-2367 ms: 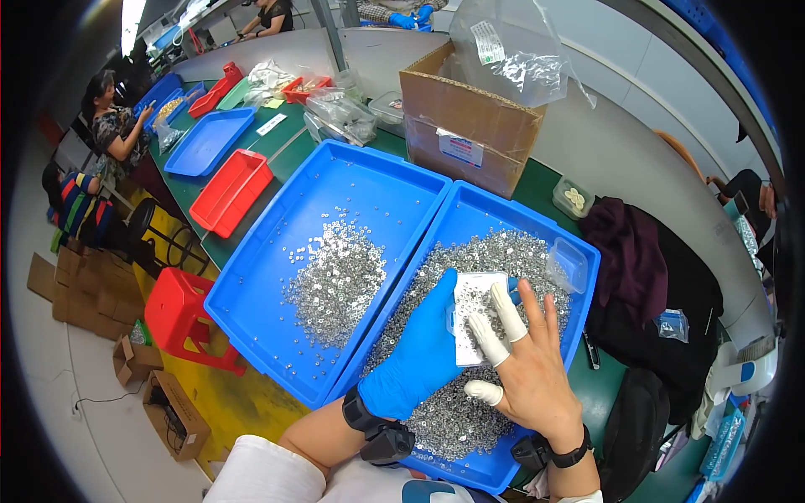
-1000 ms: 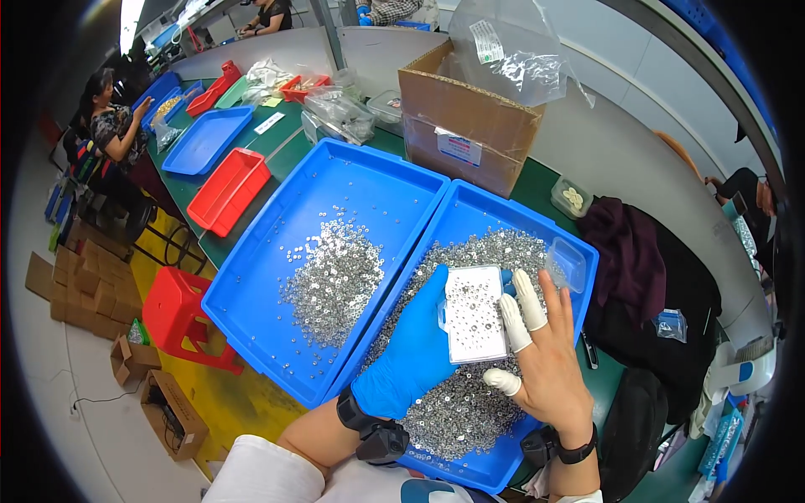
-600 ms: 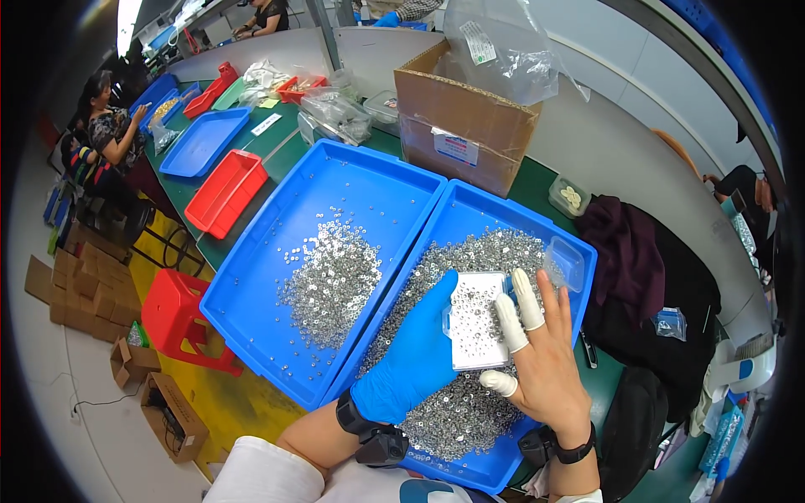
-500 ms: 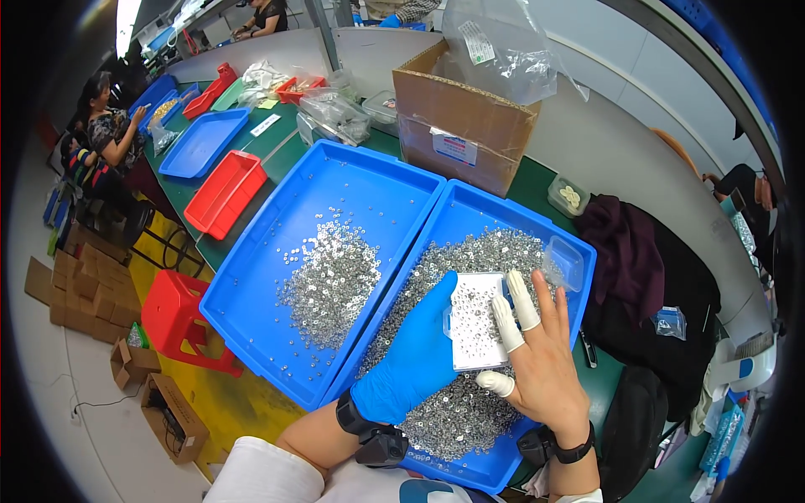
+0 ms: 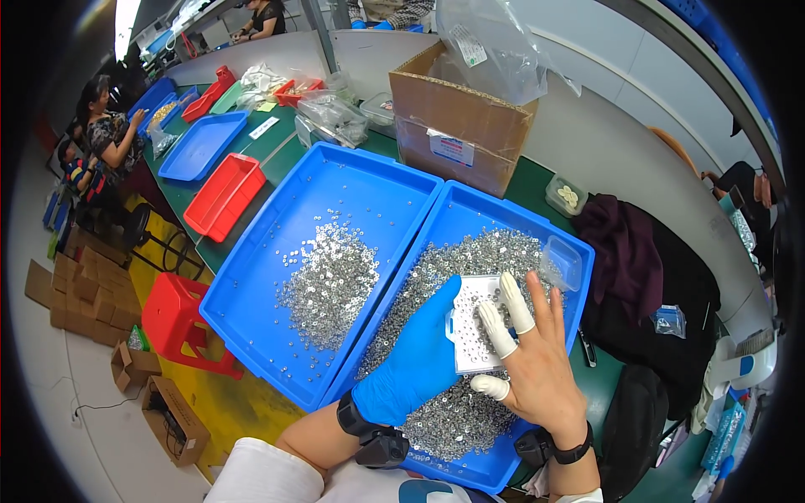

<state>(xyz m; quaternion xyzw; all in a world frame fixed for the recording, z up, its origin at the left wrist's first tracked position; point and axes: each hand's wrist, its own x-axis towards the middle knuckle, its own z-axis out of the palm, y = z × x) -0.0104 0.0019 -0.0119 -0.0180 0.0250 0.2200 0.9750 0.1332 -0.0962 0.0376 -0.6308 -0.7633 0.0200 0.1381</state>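
Note:
My left hand (image 5: 415,356), in a blue glove, grips the left side of a small white tray (image 5: 475,359) with several tiny metal nut-like rings (image 5: 471,329) scattered on it. My right hand (image 5: 541,369) wears white finger cots on the thumb and two fingers; its fingers are spread, and the covered fingertips touch the rings on the tray. Beneath both hands lies a blue bin (image 5: 579,289) holding a thick layer of the same small rings. To its left, a second blue bin (image 5: 251,289) carries a smaller heap of rings (image 5: 331,281).
A clear plastic scoop-like container (image 5: 560,261) rests in the right bin. Behind stand a cardboard box (image 5: 457,126) and a small tub (image 5: 567,195). Dark cloth (image 5: 620,251) lies to the right, a red tray (image 5: 225,197) to the left. A red stool (image 5: 180,323) stands beside the table. Other people work farther back.
My right hand's covered fingers have moved left over the white tray, from its right edge onto the rings. My left hand keeps its hold, nearly unmoved.

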